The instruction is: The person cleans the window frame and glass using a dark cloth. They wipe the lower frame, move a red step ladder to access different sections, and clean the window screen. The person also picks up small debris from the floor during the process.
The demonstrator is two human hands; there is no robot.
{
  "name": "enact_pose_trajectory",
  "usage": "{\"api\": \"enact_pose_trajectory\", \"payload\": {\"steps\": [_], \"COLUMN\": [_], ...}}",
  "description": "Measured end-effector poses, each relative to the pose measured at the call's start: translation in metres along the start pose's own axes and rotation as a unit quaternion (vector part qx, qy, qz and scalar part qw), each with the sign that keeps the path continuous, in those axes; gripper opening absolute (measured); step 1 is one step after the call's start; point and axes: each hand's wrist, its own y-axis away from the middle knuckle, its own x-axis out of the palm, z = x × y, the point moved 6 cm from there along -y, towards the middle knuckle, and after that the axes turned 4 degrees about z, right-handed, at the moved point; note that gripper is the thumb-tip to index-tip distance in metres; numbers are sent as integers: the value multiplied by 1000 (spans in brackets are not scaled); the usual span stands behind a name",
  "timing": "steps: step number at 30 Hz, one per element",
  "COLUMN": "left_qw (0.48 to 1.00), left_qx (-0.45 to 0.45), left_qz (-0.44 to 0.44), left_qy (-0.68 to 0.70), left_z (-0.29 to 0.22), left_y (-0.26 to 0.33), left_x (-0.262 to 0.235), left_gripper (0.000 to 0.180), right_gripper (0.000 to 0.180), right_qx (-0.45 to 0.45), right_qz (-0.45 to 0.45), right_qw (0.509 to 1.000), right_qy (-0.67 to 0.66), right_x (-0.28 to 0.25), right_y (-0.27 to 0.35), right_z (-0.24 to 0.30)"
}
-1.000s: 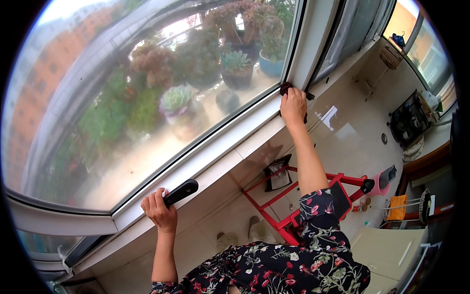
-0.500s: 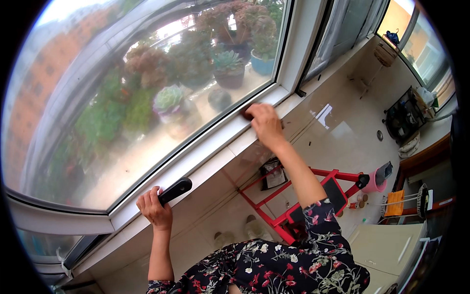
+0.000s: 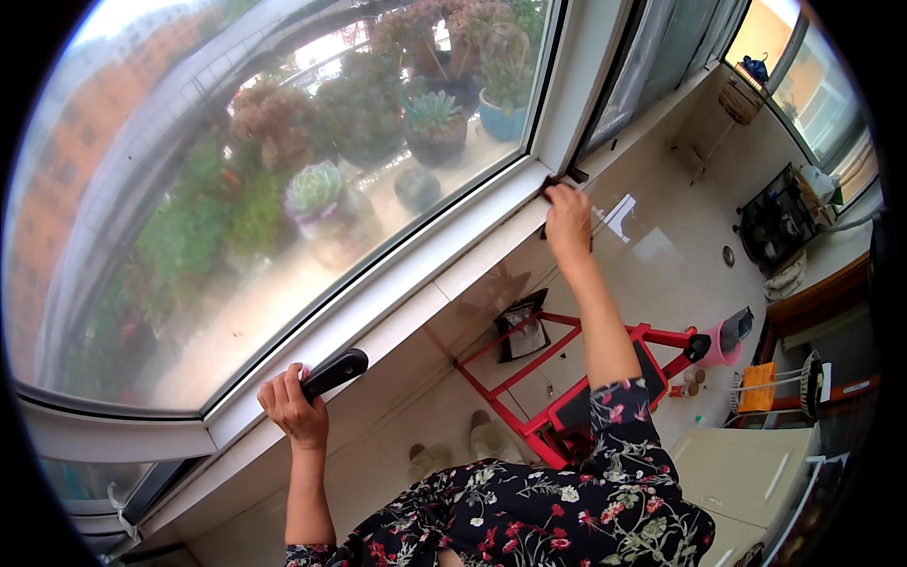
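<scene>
My left hand [image 3: 293,408] rests at the near left part of the window ledge, its fingers closed round a tool with a thick black handle [image 3: 335,374]. The handle points right; the tool's other end is hidden, so I cannot tell its kind. Farther along the ledge, by the frame's corner, my right hand [image 3: 569,225] is closed with the fingertips down on the sill. A small dark piece [image 3: 550,182] shows at those fingertips, too little of it to name. The white window frame [image 3: 397,253] and pale tiled sill [image 3: 416,310] run diagonally beneath both hands.
Behind the glass stand several potted succulents [image 3: 315,189]. A red folding step stool [image 3: 539,427] stands below my right arm, beside a dark packet [image 3: 522,326]. Farther right are a pink bucket [image 3: 723,348], a black wheeled thing [image 3: 779,215] and a cream cabinet [image 3: 737,472].
My right hand has slid along the sill, away to the right, up to the frame's corner. My left hand has kept its hold on the black-handled tool, almost unmoved.
</scene>
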Motion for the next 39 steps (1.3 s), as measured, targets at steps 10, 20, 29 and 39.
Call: {"api": "enact_pose_trajectory", "payload": {"steps": [10, 20, 29, 39], "left_qw": [1000, 1000, 1000, 1000], "left_qx": [6, -5, -11, -13], "left_qz": [-9, -8, 3, -7], "left_qy": [17, 16, 15, 26], "left_z": [-3, 1, 5, 2], "left_y": [-4, 0, 3, -2], "left_x": [-1, -3, -1, -1], "left_gripper": [7, 7, 8, 8], "right_gripper": [23, 20, 20, 23], "right_qx": [41, 53, -155, -41], "right_qz": [-57, -10, 136, -1], "right_qw": [996, 988, 947, 996], "right_qy": [-45, -144, -245, -75], "right_x": [-14, -31, -10, -3], "right_y": [-4, -6, 41, 44], "right_z": [-20, -2, 85, 95]}}
